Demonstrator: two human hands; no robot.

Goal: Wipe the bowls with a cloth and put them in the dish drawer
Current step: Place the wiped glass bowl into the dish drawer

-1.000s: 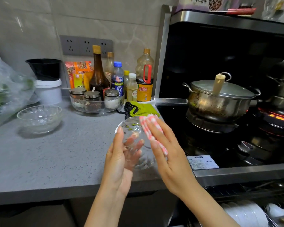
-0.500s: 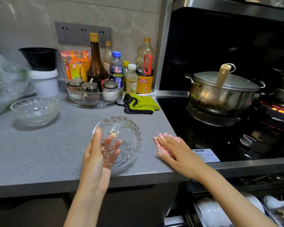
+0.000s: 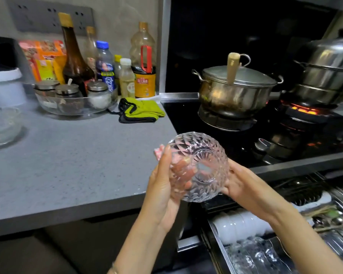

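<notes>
Now | glass bowl [image 3: 200,155] tilted | left hand [image 3: 162,196] grips one side | right hand [image 3: 244,186] grips opposite side

we see a clear cut-glass bowl [image 3: 202,151], faceted and glossy, a matt, speckled grey stone-like bench [image 3: 67,165], a glossy black hob [image 3: 192,119], a dull, stained metal pot [image 3: 234,95] with a pale smooth wooden handle [image 3: 232,68] on its lid, a bright polished steel steamer [image 3: 325,76] and a soft green cloth mitt [image 3: 143,109].
</notes>
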